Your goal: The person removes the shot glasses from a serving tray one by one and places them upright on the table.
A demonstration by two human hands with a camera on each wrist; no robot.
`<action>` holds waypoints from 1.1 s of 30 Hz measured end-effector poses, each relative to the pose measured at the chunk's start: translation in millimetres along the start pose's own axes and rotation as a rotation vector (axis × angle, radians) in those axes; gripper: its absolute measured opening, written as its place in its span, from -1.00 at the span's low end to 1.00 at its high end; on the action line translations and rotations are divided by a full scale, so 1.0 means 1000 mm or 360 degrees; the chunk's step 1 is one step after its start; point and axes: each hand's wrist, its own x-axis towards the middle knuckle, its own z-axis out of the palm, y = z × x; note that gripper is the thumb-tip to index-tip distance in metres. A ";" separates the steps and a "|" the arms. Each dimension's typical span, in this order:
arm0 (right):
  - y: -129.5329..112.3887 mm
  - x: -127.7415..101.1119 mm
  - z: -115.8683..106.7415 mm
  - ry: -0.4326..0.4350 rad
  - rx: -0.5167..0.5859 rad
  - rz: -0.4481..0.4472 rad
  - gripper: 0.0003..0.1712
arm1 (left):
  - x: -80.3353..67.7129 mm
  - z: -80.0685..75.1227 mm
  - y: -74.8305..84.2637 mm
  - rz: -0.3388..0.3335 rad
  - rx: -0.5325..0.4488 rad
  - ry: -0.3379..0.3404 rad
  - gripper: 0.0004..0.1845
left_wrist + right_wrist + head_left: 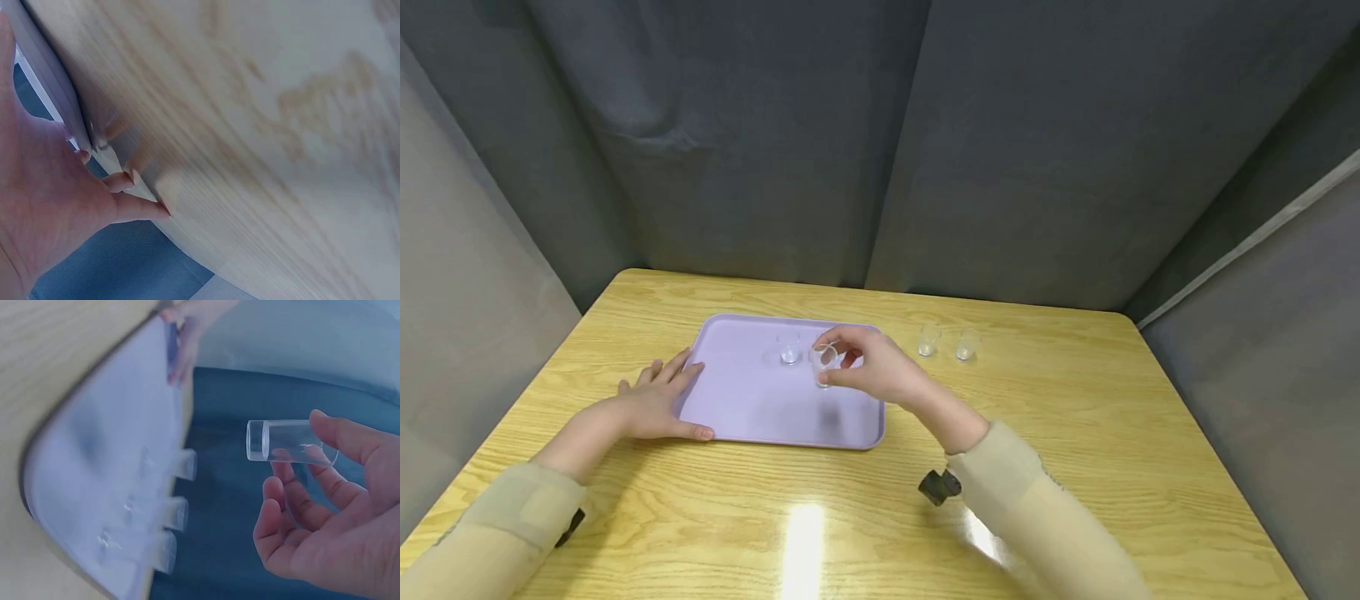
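A clear small glass (287, 440) is pinched between the thumb and fingers of my right hand (874, 364), held above the lilac tray (752, 408). In the right wrist view its thick base points toward the tray and hangs apart from it. Another clear glass (788, 350) stands upright on the tray, left of the held one. My left hand (655, 402) lies spread at the tray's left end, thumb on the near-left rim and fingers along the left side. In the left wrist view some fingertips (164, 212) touch the table.
Two more clear glasses, one nearer the tray (928, 342) and one farther right (967, 346), stand on the wooden table (1075, 433). Dark grey curtains (760, 150) rise behind the table's far edge, with lighter panels at both sides.
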 end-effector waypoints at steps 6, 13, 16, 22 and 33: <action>-0.006 -0.018 -0.031 0.0025 -0.0107 0.0065 -0.59 | -0.001 0.000 0.001 0.0002 -0.0009 -0.0004 0.30; -0.006 -0.038 -0.063 0.0034 -0.0156 0.0088 -0.60 | -0.005 0.000 -0.001 -0.0017 -0.0025 -0.0014 0.31; -0.004 -0.046 -0.075 0.0064 -0.0186 0.0063 -0.59 | -0.006 0.001 -0.002 -0.0022 -0.0028 -0.0016 0.31; 0.006 -0.062 -0.097 0.0120 -0.0222 0.0129 -0.59 | -0.007 0.001 -0.001 -0.0016 -0.0041 -0.0013 0.29; 0.042 -0.090 -0.136 0.0237 -0.0204 0.0317 -0.56 | -0.007 0.000 -0.001 -0.0009 -0.0022 -0.0009 0.29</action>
